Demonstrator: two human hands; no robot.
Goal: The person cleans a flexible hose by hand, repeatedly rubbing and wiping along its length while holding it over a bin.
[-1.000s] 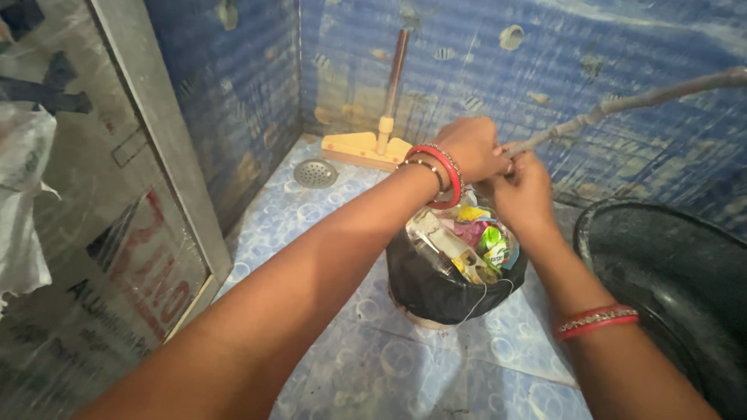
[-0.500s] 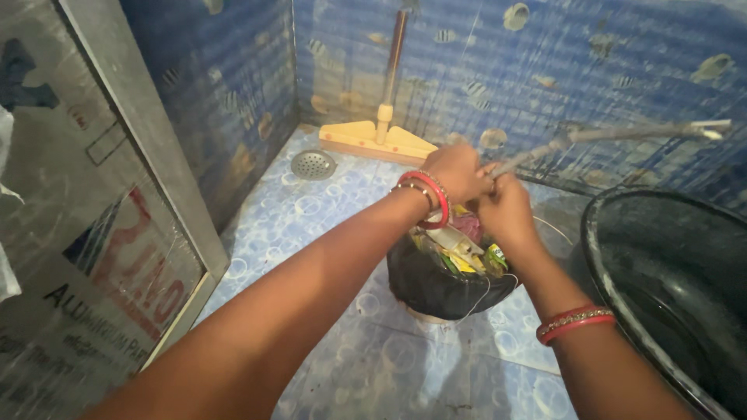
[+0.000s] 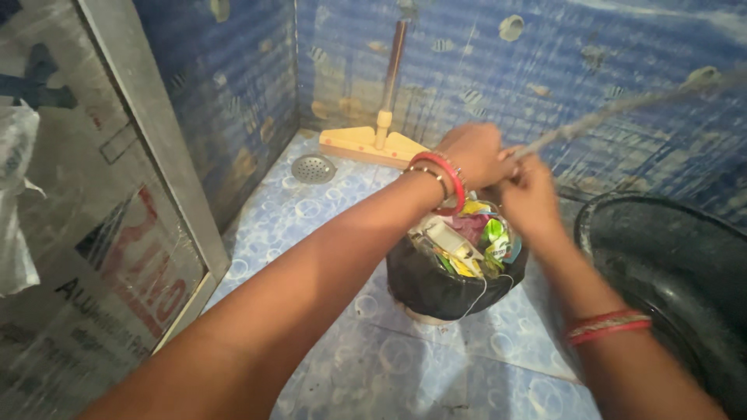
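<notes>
Both the left hand [image 3: 476, 154] and the right hand [image 3: 529, 194] close around a thin grey stick [image 3: 599, 118] slanting up to the right. They are just above a round black-lined bin [image 3: 436, 284] stuffed with crinkled wrappers, on the glossy blue bubble-patterned floor [image 3: 311, 225].

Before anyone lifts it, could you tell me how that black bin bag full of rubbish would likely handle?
The black bin bag looks thin and floppy, so it would probably sag. Mostly wrappers show inside, so likely light. It's heaped to the rim, so pieces may spill if tilted.
</notes>
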